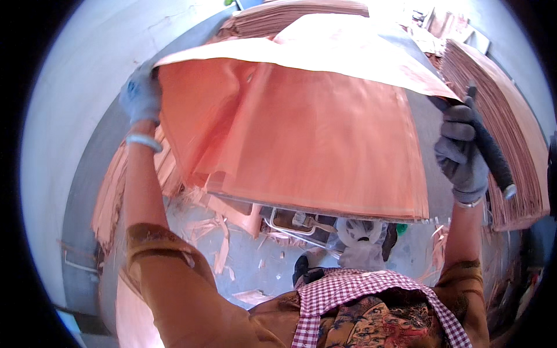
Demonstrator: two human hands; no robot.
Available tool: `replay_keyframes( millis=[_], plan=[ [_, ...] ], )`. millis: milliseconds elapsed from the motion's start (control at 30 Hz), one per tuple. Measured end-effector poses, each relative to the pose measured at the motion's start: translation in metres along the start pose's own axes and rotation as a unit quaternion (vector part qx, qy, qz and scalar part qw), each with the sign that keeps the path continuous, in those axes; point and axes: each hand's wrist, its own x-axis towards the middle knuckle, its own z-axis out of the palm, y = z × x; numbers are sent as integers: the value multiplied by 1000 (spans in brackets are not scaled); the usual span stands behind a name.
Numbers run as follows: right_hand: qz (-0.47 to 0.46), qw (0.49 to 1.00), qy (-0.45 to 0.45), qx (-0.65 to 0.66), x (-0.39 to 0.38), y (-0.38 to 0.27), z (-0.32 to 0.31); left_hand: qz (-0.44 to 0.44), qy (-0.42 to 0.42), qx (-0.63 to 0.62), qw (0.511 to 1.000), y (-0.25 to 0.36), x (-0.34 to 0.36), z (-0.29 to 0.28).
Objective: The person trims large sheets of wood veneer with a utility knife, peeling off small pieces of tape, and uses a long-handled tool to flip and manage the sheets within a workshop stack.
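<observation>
My left hand (141, 95), in a pale blue-grey glove, is closed on the far left corner of a thin wood veneer sheet (360, 52). The sheet's raised edge bows across between both hands, its upper face bright with glare. In a dark grey glove, my right hand (461, 148) is closed at the sheet's right corner. That same hand also holds a tool with a black handle (492, 152) and a metal end; its working end is hard to make out. Below the raised edge, reddish veneer (331, 139) lies over the worktable, creased toward the left.
A tall veneer stack (505, 133) stands on the right, another stack (296, 13) at the far side. More veneer (113, 191) leans at the left. Torn strips (220, 249) litter the floor near my feet. A metal-framed object (296, 220) shows under the table's near edge.
</observation>
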Motion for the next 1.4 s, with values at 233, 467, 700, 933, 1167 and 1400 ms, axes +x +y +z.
replay_keyframes(
  millis=[233,467,700,933,1167,1400],
  plan=[
    [-47,997,8,-55,-62,-100,-58,51,-16,11,998,118,28,-101],
    [-26,956,218,-195,-150,-163,-144,228,47,-105,967,219,-53,-145],
    [169,847,343,-369,-208,-144,-193,270,-184,-297,897,295,-195,-144],
    [224,811,424,-334,-249,-132,-290,251,-350,-390,813,341,-306,-132],
    [167,802,466,-335,-262,-117,-322,34,-473,-482,737,270,-391,-112],
    [210,752,453,-431,-262,-98,-327,-689,-352,-367,517,123,-494,-81]
  ],
)
